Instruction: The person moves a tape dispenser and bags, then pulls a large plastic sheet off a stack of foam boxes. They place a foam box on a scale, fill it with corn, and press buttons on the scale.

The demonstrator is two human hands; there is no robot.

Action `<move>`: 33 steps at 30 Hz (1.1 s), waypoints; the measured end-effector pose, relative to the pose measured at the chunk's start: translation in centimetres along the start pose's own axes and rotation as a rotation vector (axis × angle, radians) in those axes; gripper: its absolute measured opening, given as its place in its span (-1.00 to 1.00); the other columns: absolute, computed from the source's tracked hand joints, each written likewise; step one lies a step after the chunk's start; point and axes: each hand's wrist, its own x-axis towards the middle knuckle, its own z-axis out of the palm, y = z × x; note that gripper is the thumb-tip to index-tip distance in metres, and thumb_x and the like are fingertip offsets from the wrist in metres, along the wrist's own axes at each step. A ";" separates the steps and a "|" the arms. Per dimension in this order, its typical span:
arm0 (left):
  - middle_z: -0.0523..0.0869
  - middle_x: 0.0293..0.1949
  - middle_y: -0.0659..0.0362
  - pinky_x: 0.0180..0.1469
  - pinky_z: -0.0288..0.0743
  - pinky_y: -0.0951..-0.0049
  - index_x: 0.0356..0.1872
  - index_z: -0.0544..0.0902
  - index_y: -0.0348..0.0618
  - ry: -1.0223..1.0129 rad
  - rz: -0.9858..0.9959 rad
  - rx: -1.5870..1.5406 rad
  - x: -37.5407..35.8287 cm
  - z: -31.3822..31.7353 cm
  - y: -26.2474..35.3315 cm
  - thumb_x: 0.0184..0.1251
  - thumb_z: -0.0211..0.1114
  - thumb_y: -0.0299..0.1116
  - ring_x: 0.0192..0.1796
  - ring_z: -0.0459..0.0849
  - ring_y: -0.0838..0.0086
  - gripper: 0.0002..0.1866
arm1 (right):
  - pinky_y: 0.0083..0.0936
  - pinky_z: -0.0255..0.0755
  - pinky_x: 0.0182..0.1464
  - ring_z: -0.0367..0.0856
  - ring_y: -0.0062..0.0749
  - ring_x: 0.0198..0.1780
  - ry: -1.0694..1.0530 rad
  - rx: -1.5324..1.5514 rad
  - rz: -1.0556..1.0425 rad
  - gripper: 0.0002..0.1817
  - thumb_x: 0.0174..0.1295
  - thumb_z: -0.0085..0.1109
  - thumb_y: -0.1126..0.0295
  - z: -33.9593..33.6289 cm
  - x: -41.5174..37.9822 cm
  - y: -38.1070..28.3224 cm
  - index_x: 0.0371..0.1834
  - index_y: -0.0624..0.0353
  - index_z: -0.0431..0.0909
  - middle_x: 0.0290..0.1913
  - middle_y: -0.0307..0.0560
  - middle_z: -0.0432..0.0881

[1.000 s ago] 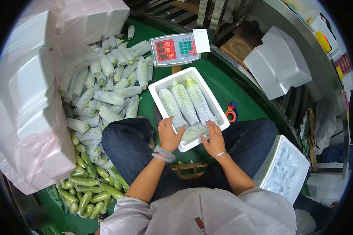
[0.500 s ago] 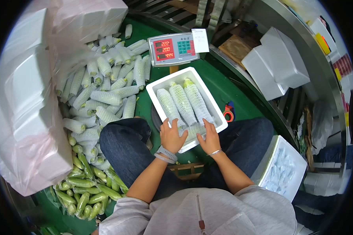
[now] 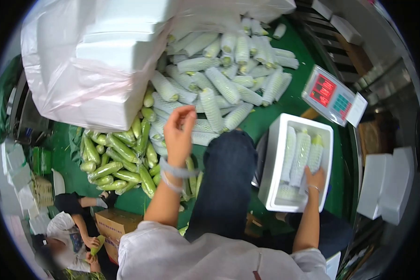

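My left hand [image 3: 178, 133] is raised over the pile of long green vegetables in white foam net sleeves [image 3: 219, 86], its fingers loosely bent and apart with nothing visible between them. Beside my knee, a white foam box [image 3: 272, 163] holds a row of sleeved vegetables [image 3: 299, 154], with another lying across the near end. My right hand [image 3: 315, 178] reaches into this box and rests against the rightmost sleeved vegetable, thumb apart; some of its fingertips are hidden. To the left lies a heap of film-wrapped green vegetables [image 3: 121, 149].
A digital scale display [image 3: 326, 95] stands beyond the box. White foam boxes under plastic film [image 3: 107, 60] are stacked at upper left; more foam boxes [image 3: 387, 182] stand at right. Another person [image 3: 70, 233] sits at lower left, holding a green vegetable beside a cardboard carton [image 3: 116, 228].
The view has swung left. My left hand has left the box and moved over toward the sleeved pile. My right hand stays at the box, now against the rightmost vegetable.
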 end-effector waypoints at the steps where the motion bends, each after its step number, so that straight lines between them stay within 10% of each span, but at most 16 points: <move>1: 0.62 -0.28 0.08 -0.14 0.41 0.44 -0.15 0.52 -0.35 0.097 -0.104 -0.023 2.8 -2.1 -4.9 0.15 0.25 -0.35 -0.23 0.57 0.38 -0.69 | -0.18 0.39 -0.03 0.53 0.16 -0.09 -0.123 0.007 0.028 -0.14 -0.19 0.27 -0.16 -1.1 0.6 -0.3 0.00 0.41 0.39 -0.11 0.35 0.53; 4: 0.60 -0.21 -0.10 -0.11 0.43 0.31 -0.09 0.50 -0.37 0.328 -0.167 0.582 9.9 -7.0 -17.1 0.07 0.30 -0.04 -0.19 0.58 0.15 -0.44 | -0.38 0.46 -0.20 0.58 -0.26 -0.24 -0.363 0.676 0.417 -0.30 -0.10 0.28 0.01 -4.0 0.6 -0.7 -0.02 0.41 0.45 -0.23 0.05 0.59; 7: 0.51 -0.03 -0.24 0.06 0.37 0.23 0.06 0.38 -0.44 0.402 -0.235 0.772 16.7 -8.6 -22.2 -0.07 0.30 0.17 0.00 0.51 -0.01 -0.15 | -0.35 0.44 -0.12 0.57 -0.21 -0.17 -0.595 1.218 0.636 -0.39 0.02 0.17 0.06 -6.9 -0.9 1.0 0.03 0.32 0.42 -0.14 0.03 0.57; 11: 0.36 0.14 -0.32 0.22 0.26 0.34 0.19 0.13 -0.57 0.331 -0.567 0.800 22.0 -6.7 -20.5 -0.18 0.35 0.16 0.20 0.37 -0.03 0.08 | -0.33 0.35 0.06 0.47 -0.18 0.02 -0.439 1.302 0.334 -0.36 0.01 0.16 0.38 -10.6 -5.3 -3.8 0.19 0.34 0.20 0.06 0.09 0.44; 16: 0.47 0.09 -0.14 0.12 0.37 0.34 0.17 0.21 -0.46 0.378 -0.682 0.515 23.4 -6.5 -21.8 -0.12 0.34 -0.08 0.09 0.50 0.11 -0.13 | -0.37 0.23 0.18 0.39 -0.21 0.11 -0.354 0.904 -0.073 -0.18 -0.12 0.33 0.34 -8.7 -1.8 -15.9 0.24 0.38 0.15 0.10 0.08 0.39; 18: 0.56 -0.10 -0.01 -0.05 0.49 0.28 0.03 0.39 -0.32 0.008 -0.740 -0.417 20.8 -6.3 -19.8 -0.05 0.34 -0.16 -0.13 0.60 0.21 -0.37 | -0.39 0.17 0.21 0.33 -0.21 0.17 -0.445 0.855 -0.312 -0.17 -0.12 0.39 0.23 -8.5 0.2 -24.4 0.20 0.37 0.21 0.12 0.12 0.37; 22: 0.56 -0.16 0.11 -0.13 0.53 0.32 0.05 0.36 -0.22 -0.304 -0.598 -0.660 13.7 -2.4 -11.0 0.15 0.26 -0.31 -0.16 0.59 0.33 -0.54 | -0.32 0.20 0.21 0.37 -0.14 0.15 -0.259 0.964 -0.682 -0.11 -0.08 0.38 0.11 -4.5 2.0 -32.3 0.27 0.27 0.13 0.17 0.19 0.33; 26: 0.43 0.07 0.02 0.12 0.35 0.32 0.18 0.25 -0.23 -0.522 -0.397 -0.528 7.6 3.3 -0.3 0.30 0.11 -0.23 0.12 0.44 0.30 -0.50 | -0.39 0.24 0.17 0.36 -0.17 0.18 -0.769 1.413 -0.528 -0.09 -0.02 0.33 0.15 -9.3 -4.3 -32.2 0.32 0.27 0.01 0.21 0.21 0.28; 28: 0.18 0.28 -0.02 0.31 0.05 0.34 0.29 0.14 -0.24 -0.764 -0.214 -0.484 3.8 6.6 2.6 0.36 0.03 -0.16 0.36 0.12 0.28 -0.42 | -0.46 0.26 0.14 0.37 -0.25 0.16 -0.271 1.284 -0.684 -0.14 -0.02 0.33 0.25 -11.1 -5.4 -29.0 0.30 0.25 0.03 0.17 0.16 0.32; 31: 0.03 0.35 0.00 0.36 -0.13 0.36 0.34 0.09 -0.20 -1.078 -0.035 -0.027 -0.6 9.0 5.8 0.39 -0.03 -0.12 0.42 -0.12 0.31 -0.40 | -0.44 0.26 0.13 0.42 -0.28 0.05 -0.105 1.329 -0.321 -0.16 -0.13 0.36 0.29 -12.1 -4.7 -19.1 0.24 0.23 0.13 0.02 0.04 0.43; 33: 0.17 0.26 0.05 0.18 0.19 0.46 0.25 0.24 -0.23 -1.056 -0.091 -0.095 -3.8 11.1 5.8 0.36 0.05 -0.18 0.18 0.30 0.40 -0.48 | -0.37 0.24 0.16 0.40 -0.14 0.08 0.098 0.905 -0.239 -0.20 -0.14 0.33 0.34 -11.1 -4.5 -11.5 0.24 0.21 0.16 0.05 0.08 0.42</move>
